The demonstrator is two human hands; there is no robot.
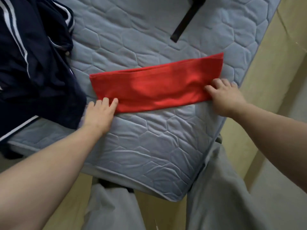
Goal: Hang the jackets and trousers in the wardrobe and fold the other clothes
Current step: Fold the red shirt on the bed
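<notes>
So, biggest first: the mattress is your work surface, w/ quilted grey cover and its near corner pointing at you. On its left side sits the navy heap, white-striped, bunched up and spilling over the edge, i.e. not hung, not folded; can't tell from here if it's jackets, trousers or both. Mid-mattress lies the red cloth, already folded into a long flat band, layers showing along the far edge, left end just beside the heap. Far off at the top there's a black strap; whatever it belongs to is out of view. Your left hand is at the band's near-left corner and your right hand at its right end. Left fingers are bent close together w/ tips on the red; right fingers are curled over the end edge. Thumbs hidden both sides, but it looks like a hold on each end. Progress, my read: early. One item part-folded, prob. needs another fold or two end-to-end. No wardrobe or hangers in view, so the hanging looks not yet begun.
</notes>
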